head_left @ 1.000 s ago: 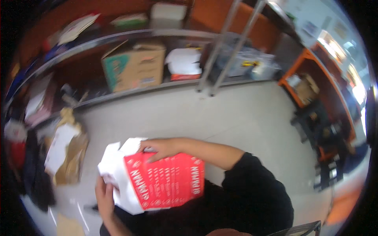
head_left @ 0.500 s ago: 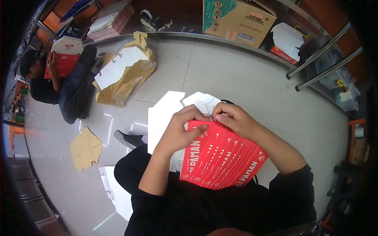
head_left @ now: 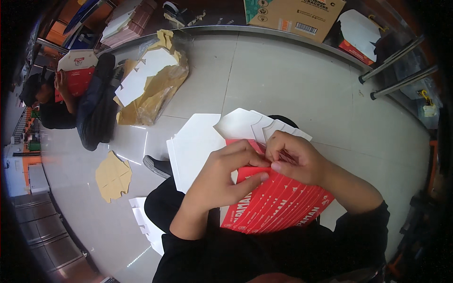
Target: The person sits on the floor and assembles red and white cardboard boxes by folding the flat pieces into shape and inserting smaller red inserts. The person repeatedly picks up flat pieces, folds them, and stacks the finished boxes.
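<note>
A fanned stack of flat red cardboard cartons [head_left: 288, 200] with white print leans in my lap, its panels overlapping in a row. Both my hands work at the stack's far edge. My left hand [head_left: 224, 177] pinches the top red panel's edge, with the thumb on the near face and the fingers curled over it. Right beside it, my right hand [head_left: 302, 158] has its thumb and fingers closed on the same edge; some fingertips are hidden. Beyond the hands spread the cartons' white inner panels [head_left: 196, 144], with cut, angled corners.
On the left, another person [head_left: 61, 101] sits on the floor holding a red and white carton. Brown wrapping paper [head_left: 153, 96] with white sheets lies ahead, and a brown cardboard piece [head_left: 113, 177] nearer. A large cardboard box [head_left: 295, 19] stands by metal rails [head_left: 398, 66].
The view has shifted. My hands and the cartons sit lower and further right in it. More white panel and a red strip show beyond my hands, which still pinch the edge.
</note>
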Available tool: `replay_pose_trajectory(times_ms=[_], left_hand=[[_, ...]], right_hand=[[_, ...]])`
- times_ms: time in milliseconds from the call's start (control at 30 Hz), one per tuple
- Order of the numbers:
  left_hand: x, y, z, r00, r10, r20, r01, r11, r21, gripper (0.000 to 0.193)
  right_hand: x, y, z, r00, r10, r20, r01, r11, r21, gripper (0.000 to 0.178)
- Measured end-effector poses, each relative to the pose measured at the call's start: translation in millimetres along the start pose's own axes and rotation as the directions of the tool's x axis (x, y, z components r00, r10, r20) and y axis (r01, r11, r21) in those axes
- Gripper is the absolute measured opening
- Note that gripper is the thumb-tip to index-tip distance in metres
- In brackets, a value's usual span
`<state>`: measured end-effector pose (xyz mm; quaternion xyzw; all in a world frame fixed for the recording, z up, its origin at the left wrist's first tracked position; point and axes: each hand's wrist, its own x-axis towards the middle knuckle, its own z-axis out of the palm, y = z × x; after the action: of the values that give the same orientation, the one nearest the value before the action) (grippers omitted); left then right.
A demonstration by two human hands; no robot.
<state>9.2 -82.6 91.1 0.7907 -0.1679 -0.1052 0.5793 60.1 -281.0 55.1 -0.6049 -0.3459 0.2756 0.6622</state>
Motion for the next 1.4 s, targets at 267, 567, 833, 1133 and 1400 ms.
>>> replay_pose_trajectory(times_ms=[267,567,833,1133,1400], left_hand=[[2,-54,-10,0.968,0.248,-0.029,-0.227,0.923,0.311,0.039],[16,-76,-14,0.971,0.231,-0.065,-0.218,0.962,0.167,0.021],[33,-86,-13,0.986,0.155,-0.063,-0.141,0.974,0.179,0.023],[38,-85,-14,0.974,0.228,-0.002,-0.226,0.966,0.126,0.022],[41,-88,-11,0.986,0.137,0.09,-0.146,0.984,0.099,0.023]], right_hand=[[0,-17,-6,0.997,-0.025,0.079,0.039,0.983,-0.177,0.013],[41,39,-36,0.942,-0.224,0.25,0.27,0.948,-0.167,0.015],[43,49,-30,0.971,-0.173,0.164,0.194,0.974,-0.119,0.021],[43,38,-27,0.972,-0.167,0.164,0.189,0.973,-0.129,0.025],[39,45,-26,0.972,-0.182,0.146,0.203,0.968,-0.147,0.029]])
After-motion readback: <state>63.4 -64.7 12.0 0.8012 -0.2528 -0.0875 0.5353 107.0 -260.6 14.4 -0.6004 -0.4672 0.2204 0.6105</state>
